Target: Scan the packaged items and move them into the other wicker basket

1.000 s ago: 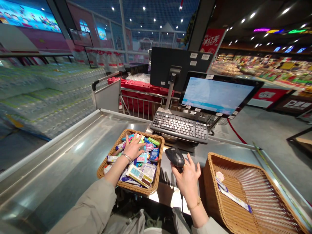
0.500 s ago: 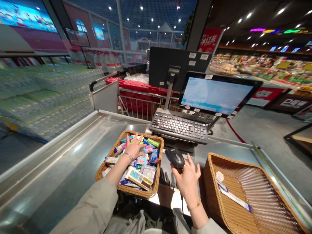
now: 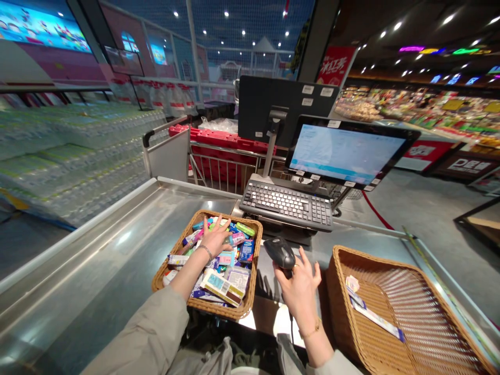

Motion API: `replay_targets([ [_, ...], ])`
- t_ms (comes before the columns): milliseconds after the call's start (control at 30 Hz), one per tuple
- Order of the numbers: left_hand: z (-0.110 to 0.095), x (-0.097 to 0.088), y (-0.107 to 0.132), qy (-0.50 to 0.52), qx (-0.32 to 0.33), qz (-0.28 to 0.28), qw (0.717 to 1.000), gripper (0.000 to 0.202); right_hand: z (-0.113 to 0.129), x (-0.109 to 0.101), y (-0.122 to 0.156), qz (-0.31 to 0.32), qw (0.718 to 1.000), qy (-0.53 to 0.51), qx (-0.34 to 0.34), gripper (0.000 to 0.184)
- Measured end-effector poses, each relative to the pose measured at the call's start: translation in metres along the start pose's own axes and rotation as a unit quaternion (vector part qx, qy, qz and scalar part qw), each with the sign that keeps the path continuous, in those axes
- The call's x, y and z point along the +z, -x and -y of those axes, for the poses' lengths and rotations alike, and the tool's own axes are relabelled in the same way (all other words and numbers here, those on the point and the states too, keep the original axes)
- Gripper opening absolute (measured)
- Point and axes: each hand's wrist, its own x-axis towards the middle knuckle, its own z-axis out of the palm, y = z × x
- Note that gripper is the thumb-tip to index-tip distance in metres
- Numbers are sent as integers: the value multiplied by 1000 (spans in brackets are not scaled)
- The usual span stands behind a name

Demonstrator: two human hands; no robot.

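My left hand lies with spread fingers on the small packaged goods heaped in a wicker basket. Boxes, sticks and wrapped packs in many colours fill that basket. My right hand grips a black barcode scanner by its handle, the head pointing up and left toward the basket. The handle is mostly hidden by the fingers, and a cable hangs below. Right of this hand stands a second wicker basket, holding a long white-and-blue stick pack and a small round pinkish pack.
A black keyboard sits behind the scanner, beneath a lit screen and a second monitor's dark back. The metal counter has a raised rim. Beyond it are a cart and stacked bottle packs.
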Motion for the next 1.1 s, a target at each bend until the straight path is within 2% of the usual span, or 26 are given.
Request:
replay_targets([
  [200,-1,-3,3,11,38,-7,999,34,-2,2,2,-13,1000,1,-3,23],
  [400,-6,-2,0,9,29,-29,999,24,-5,3,2,-22,1000,4,-8,24],
  [567,-9,-4,1,-3,35,-58,998,26,-7,2,2,-25,1000,-2,-3,24],
  [867,-30,-30,-1,-15,54,-134,989,28,-8,-2,0,-36,999,-8,-8,24],
  [1100,-51,-47,-12,-14,92,-152,984,27,-14,-10,-1,-55,998,-9,-25,23],
])
